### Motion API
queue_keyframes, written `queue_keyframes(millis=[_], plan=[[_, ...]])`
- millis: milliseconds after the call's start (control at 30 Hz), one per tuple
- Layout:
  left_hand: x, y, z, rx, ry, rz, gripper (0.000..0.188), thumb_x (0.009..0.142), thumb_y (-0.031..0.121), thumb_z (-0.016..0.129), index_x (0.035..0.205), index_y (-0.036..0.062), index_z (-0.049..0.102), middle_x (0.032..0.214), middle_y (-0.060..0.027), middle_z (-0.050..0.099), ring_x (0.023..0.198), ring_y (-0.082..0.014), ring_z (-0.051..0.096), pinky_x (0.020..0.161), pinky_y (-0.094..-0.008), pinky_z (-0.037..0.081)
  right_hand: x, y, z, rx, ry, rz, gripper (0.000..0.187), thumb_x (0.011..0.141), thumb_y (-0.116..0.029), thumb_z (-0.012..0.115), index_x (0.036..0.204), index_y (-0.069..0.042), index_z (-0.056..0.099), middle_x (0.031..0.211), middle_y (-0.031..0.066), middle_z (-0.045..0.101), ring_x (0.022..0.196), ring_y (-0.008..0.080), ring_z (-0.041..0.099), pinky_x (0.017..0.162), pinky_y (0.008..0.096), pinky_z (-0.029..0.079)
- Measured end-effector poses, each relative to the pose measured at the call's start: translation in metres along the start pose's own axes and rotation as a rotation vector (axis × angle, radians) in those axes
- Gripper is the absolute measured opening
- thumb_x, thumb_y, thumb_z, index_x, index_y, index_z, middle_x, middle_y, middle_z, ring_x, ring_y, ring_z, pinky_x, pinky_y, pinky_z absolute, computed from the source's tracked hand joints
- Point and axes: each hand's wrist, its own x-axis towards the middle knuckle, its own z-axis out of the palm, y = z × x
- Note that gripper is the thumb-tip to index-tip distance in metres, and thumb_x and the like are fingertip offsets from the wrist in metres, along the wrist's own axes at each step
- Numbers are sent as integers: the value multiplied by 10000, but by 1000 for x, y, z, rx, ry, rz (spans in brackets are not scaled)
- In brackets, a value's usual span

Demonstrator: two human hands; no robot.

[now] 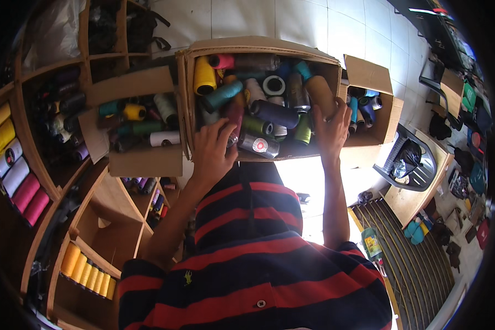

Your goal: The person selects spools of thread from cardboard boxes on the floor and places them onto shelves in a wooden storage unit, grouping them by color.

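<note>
An open cardboard box (pixel 258 43) full of thread spools in many colours is in front of me. At its front left, my left hand (pixel 212 151) has its fingers and thumb curled round the near end of a maroon thread spool (pixel 235 121). My right hand (pixel 333 129) grips a tan thread spool (pixel 320 94) at the box's right side, thumb and fingers on opposite sides of its lower end. Between the hands lie a navy spool (pixel 274 113), a dark spool with a round label (pixel 258 145) and a green spool (pixel 302 131). A yellow spool (pixel 205 77) leans in the far left corner.
Smaller open boxes of spools stand on the left (pixel 146 164) and right (pixel 368 74). Wooden shelving (pixel 113 242) with yellow, white and pink spools runs along my left. On the right are a black plastic chair (pixel 407 159), a metal grille (pixel 407 247) and scattered items on the floor.
</note>
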Motion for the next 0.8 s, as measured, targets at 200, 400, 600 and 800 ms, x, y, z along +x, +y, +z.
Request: queue_keyframes(millis=[200,400,600,800], plan=[[-7,-15,0,-407,41,-93,434,750,68,663,1166,35,541,1234,-153,528,1134,-346,494,979,-424,380,3,-40,14,124,-69,-474,414,753,-95,676,1147,-66,549,1156,134,537,1074,310,504,908,444,398],[-16,-1,13,-210,72,-218,480,819,150,614,1267,26,490,1383,-167,405,1273,-356,390,1060,-448,297,11,-110,89,221,-518,-974,524,673,-22,681,1170,-107,539,1218,97,531,1167,279,489,932,431,403],[-4,-7,32,-728,151,-565,438,875,229,566,1272,51,514,1318,-196,422,1218,-338,431,1033,-387,320,36,-121,100,-24,-686,-933,596,633,-101,734,1189,-161,529,1204,90,531,1148,276,494,904,463,405],[2,11,42,-928,130,-436,545,880,206,570,1369,39,394,1385,-186,370,1276,-286,389,1060,-369,292,32,-94,78,-105,-438,-699,557,682,-193,715,1201,-93,542,1114,106,548,1051,313,529,821,461,426]])
